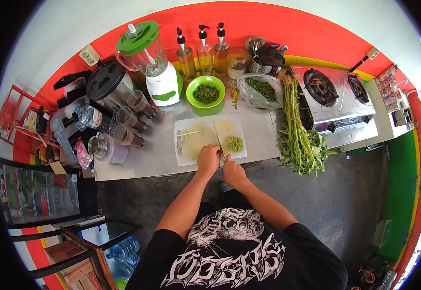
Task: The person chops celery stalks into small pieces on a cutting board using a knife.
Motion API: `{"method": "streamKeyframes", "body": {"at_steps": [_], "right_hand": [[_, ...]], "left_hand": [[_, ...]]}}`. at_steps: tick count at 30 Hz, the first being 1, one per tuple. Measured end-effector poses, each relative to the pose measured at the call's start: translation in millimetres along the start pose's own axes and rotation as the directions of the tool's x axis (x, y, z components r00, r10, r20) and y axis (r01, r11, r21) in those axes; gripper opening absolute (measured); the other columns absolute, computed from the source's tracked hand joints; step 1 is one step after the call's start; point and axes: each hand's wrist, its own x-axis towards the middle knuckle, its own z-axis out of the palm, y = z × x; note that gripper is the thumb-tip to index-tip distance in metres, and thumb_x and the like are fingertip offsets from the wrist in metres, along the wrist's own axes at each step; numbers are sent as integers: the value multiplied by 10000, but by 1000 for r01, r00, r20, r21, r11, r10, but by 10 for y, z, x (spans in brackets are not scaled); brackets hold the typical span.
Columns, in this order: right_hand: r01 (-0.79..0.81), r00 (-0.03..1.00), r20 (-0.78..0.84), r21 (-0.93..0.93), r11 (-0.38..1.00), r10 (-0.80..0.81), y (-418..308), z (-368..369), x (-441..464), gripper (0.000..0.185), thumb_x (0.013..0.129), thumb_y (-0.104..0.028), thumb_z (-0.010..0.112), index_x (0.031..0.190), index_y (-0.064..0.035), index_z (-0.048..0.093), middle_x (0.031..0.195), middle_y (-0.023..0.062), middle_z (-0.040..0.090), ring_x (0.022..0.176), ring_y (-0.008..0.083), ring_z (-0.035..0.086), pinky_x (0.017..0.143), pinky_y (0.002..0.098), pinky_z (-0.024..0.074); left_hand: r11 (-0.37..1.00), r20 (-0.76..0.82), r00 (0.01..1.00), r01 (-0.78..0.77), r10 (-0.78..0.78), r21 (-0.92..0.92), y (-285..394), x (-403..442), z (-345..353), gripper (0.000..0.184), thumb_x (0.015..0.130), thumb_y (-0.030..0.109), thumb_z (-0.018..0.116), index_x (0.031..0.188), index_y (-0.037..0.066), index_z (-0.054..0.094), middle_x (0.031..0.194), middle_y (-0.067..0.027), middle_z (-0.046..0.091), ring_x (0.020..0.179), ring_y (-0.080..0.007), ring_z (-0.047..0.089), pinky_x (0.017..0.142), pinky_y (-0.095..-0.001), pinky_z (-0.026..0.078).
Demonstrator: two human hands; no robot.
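Observation:
A white cutting board [191, 126] lies on the metal counter in front of me. My right hand [233, 172] is closed around the handle of a knife [219, 137], its blade pointing away from me across the board. My left hand [208, 158] rests on the board's near part, just left of the blade, with its fingers curled; whatever they hold is hidden. Right of the knife sits a small heap of chopped green stalks [234, 143]. A few cut stalk pieces [185, 137] lie on the board's left side.
Behind the board stands a green bowl [191, 100] of chopped greens, beside a plastic bag [277, 92] of greens. Long leafy stalks [297, 128] hang over the counter's front edge, near a gas stove [338, 104]. A blender [159, 79], pump bottles [204, 55] and cups [129, 137] stand around.

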Motion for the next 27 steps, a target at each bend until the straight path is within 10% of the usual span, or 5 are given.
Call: {"method": "streamKeyframes", "body": {"at_steps": [27], "right_hand": [[-10,980,196,-76,997,25,-53,-121,114,439,843,-85,626,1171,80,386,997,310,678,948,453,693,821,494,567]], "left_hand": [[991,-44,994,97,-101,-92,-39,14,34,62,763,20,663,822,36,675,864,-153,669,838,-362,648,734,-451,513]]}}
